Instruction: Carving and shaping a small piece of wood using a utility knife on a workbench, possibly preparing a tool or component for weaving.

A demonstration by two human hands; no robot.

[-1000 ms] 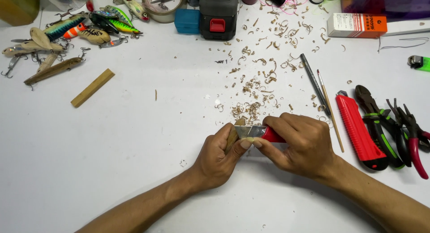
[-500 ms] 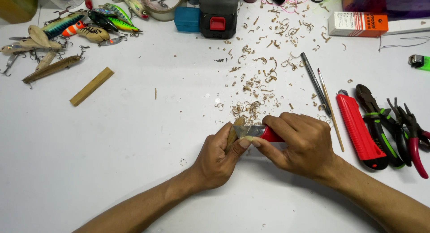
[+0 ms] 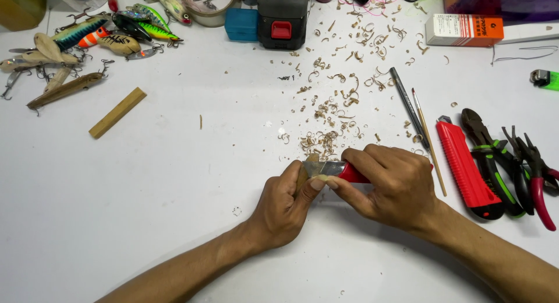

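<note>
white table (image 3: 145,180) strewn with shavings: left hand (image 3: 282,207) clasps wood piece (image 3: 303,176), right hand (image 3: 390,189) grips red knife (image 3: 340,171).

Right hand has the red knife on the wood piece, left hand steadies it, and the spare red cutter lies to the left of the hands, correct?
Not quite. The head view shows the spare red cutter lying right of the hands, beside the pliers. The rest holds: right hand works the red knife on the wood piece, which the left hand steadies.

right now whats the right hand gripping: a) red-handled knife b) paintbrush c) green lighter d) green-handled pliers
a, the right hand is closed around a red-handled knife whose blade lies against the small wood piece held in the left hand.
</note>
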